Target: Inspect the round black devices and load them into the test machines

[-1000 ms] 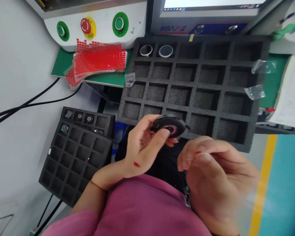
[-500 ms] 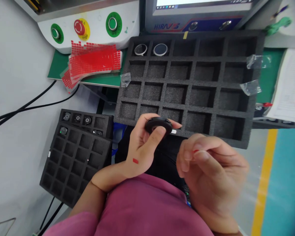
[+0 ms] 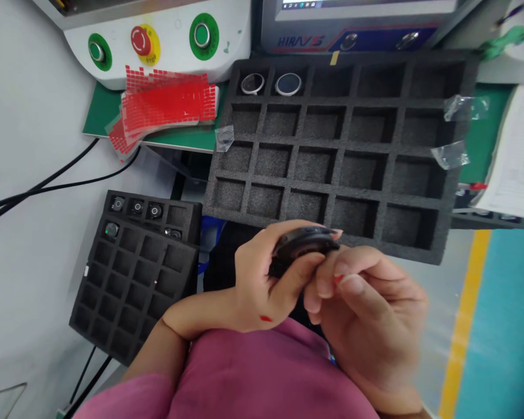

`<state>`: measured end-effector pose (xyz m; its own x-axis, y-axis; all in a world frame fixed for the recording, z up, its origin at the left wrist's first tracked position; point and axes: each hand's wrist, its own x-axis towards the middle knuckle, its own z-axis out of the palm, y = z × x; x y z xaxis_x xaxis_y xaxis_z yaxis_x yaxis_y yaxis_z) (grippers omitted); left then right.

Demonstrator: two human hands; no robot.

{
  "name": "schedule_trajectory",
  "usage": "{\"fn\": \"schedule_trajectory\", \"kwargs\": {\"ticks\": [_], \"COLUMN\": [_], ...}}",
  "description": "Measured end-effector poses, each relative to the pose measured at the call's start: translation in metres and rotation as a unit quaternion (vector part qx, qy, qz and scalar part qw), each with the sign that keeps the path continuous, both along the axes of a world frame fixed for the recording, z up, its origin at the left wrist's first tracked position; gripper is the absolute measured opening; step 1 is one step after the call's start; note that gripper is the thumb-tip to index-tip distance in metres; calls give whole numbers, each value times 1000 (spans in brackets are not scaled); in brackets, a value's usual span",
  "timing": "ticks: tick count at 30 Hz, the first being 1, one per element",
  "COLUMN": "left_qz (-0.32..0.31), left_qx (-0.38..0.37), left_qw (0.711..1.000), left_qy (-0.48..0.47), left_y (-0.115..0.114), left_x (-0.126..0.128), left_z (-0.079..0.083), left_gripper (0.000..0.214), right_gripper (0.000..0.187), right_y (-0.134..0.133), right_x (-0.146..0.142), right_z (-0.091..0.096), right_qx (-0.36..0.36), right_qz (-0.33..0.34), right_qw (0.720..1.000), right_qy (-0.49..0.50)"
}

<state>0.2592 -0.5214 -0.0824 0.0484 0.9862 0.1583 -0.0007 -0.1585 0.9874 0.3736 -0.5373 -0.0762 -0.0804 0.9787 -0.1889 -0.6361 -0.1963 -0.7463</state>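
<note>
A round black watch case, tilted on edge, is gripped between the thumb and fingers of my left hand. On the back of that hand sticks a small red piece of tape. My right hand pinches another tiny red piece of tape between thumb and forefinger, close to the right side of the watch case. Its curled fingers partly hide my left fingertips. Beyond both hands lies a large black foam tray, with two round watch parts in its back row.
Sheets of red stickers lie on the green bench at left. A machine panel with an emergency stop button stands behind. Lower left, stacked foam trays hold several watch cases. Papers lie at right, a monitor behind.
My left hand has moved right and toward me, turning the watch case more on edge. My right hand has shifted slightly left, so the two hands now nearly meet.
</note>
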Motion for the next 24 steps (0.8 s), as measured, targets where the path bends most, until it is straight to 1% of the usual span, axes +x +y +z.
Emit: {"fn": "schedule_trajectory", "kwargs": {"ticks": [2,3,6,8,10,15,21,24], "left_qz": [-25,-42,-106,-127,-123,-78,-61,-42], "left_qx": [21,30,76,96,102,125,139,140], "left_qw": [997,995,989,984,983,984,983,984], "left_qy": [70,84,76,80,93,97,102,97], "left_y": [-2,-3,-3,-2,-3,-5,-5,-6], "left_x": [-4,-6,-12,-14,-13,-7,-3,-2], "left_z": [2,2,1,-1,-3,-6,-7,-8], "left_gripper": [20,25,42,48,49,49,49,49], "right_gripper": [5,5,5,6,7,8,9,10], "right_y": [1,1,4,6,6,3,3,2], "right_x": [0,0,1,1,1,0,-3,-6], "right_z": [1,1,-1,-1,-1,2,3,4], "right_qx": [-3,-1,12,18,13,-14,-26,-41], "right_qz": [-8,-12,-19,-24,-29,-32,-49,-52], "right_qw": [1000,1000,1000,1000,999,999,998,998], "right_qy": [1,0,-7,-9,-10,-26,-22,-19]}}
